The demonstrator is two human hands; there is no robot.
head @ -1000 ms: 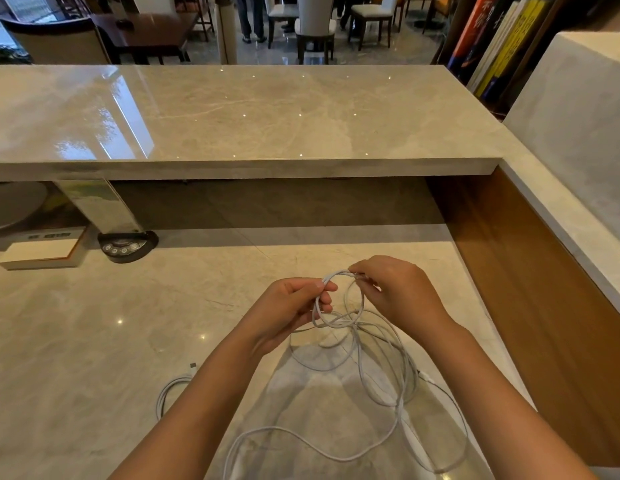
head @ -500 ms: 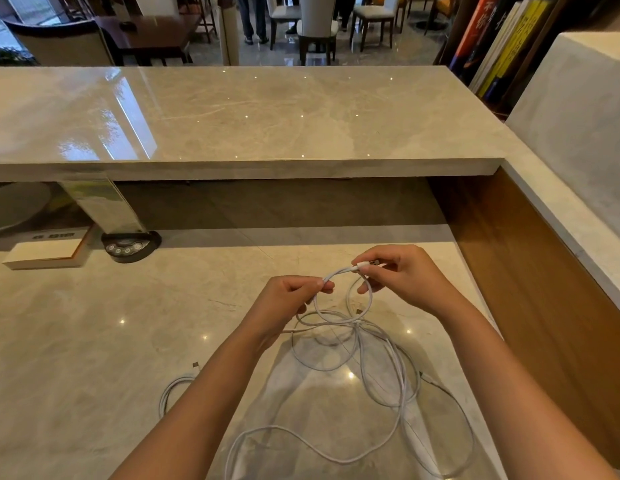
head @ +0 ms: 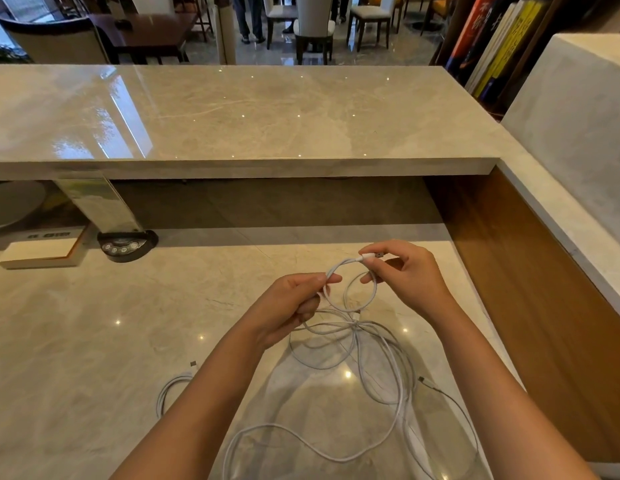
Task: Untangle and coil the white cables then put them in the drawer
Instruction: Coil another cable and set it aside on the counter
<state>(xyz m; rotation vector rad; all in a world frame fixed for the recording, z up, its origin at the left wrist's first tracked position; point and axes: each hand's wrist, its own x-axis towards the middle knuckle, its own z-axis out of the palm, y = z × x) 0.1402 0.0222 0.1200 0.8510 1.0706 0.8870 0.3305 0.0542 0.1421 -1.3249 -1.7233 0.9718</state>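
A tangle of white cables [head: 377, 362] lies in loose loops on the marble desk [head: 94, 341], knotted together just below my hands. My left hand [head: 294, 306] pinches one strand of it between thumb and fingers. My right hand [head: 405, 275] pinches the plug end of the same strand, with the metal connector sticking out to the right. A short arc of cable spans between the two hands. Another white cable [head: 173, 389] lies coiled on the desk to the left, partly hidden by my left forearm. No drawer is in view.
A raised marble counter [head: 232, 116] runs across the back, with a wooden side panel [head: 530, 306] on the right. A black button pad [head: 125, 244] and a white box [head: 42, 254] sit at the back left under the counter. Books and chairs stand beyond.
My right hand has drawn the plug end out of the tangle, up and to the right. The hands have moved apart and the strand between them now arcs freely.
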